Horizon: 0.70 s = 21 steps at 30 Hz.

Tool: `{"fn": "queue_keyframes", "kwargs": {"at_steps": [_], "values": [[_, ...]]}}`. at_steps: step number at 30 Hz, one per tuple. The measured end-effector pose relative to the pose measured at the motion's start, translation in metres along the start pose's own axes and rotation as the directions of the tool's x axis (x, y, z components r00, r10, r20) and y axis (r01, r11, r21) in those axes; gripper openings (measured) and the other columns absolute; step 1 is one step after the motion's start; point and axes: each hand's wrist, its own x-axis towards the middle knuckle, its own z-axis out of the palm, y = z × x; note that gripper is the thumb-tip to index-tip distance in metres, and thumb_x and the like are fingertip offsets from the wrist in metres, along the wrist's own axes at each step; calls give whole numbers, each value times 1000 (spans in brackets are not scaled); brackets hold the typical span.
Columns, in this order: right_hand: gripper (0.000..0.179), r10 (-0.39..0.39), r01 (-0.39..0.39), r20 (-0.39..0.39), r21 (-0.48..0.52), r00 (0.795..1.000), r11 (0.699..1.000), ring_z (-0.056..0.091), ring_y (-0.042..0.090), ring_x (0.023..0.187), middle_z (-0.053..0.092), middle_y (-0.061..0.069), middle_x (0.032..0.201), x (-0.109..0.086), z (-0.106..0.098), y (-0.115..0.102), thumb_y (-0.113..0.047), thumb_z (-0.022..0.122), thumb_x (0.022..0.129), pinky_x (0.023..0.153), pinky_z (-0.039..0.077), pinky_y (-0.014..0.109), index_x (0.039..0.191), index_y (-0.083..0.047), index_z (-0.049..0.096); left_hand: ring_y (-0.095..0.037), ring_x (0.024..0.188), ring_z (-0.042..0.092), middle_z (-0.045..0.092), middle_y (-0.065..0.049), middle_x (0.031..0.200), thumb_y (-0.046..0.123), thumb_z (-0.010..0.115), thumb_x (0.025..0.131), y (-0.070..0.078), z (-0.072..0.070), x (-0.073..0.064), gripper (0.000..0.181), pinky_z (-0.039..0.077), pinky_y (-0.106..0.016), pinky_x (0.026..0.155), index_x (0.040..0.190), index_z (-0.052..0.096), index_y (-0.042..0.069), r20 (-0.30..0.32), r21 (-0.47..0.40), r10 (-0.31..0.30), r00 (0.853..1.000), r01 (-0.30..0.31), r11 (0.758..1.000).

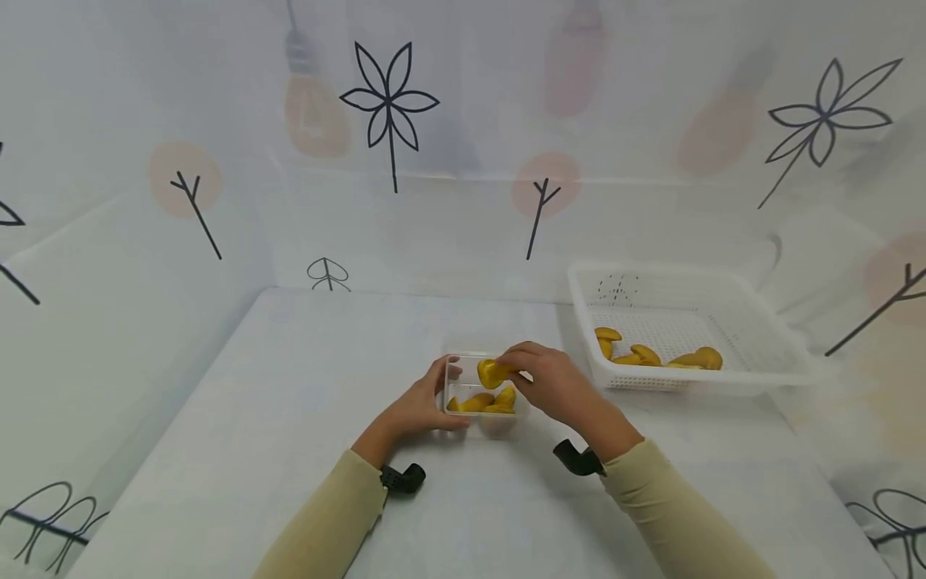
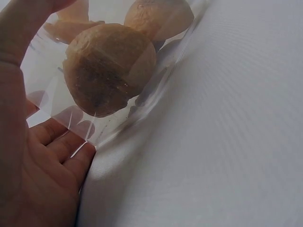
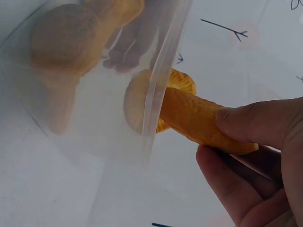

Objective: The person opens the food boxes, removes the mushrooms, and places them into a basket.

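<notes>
One yellow, capped-and-stemmed mushroom (image 3: 194, 116) is pinched by the right hand (image 1: 550, 384); the left hand (image 1: 415, 408) grips a clear, rectangular plastic box (image 1: 483, 416).

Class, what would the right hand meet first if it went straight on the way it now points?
Most likely the clear container, the held yellow mushroom leading; depth is unclear, so it might pass over instead.

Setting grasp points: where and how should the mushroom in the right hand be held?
I'd pinch the mushroom by its stem, thumb against fingers, coming from the side away from the clear box. The stem is narrow and points at the right hand; the wider cap faces the box.
</notes>
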Motion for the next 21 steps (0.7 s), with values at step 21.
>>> {"fn": "queue_keyframes", "kwargs": {"at_steps": [21], "values": [[28, -18, 32, -155, 89, 988, 996, 69, 20, 94, 70, 6, 109, -10, -14, 19, -3, 74, 83, 78, 60, 30, 110, -8, 71, -26, 143, 37, 42, -4, 149, 48, 83, 70, 1, 1, -1, 108, 30, -46, 118, 152, 18, 21, -4, -18, 17, 1000, -17, 1000]]}}
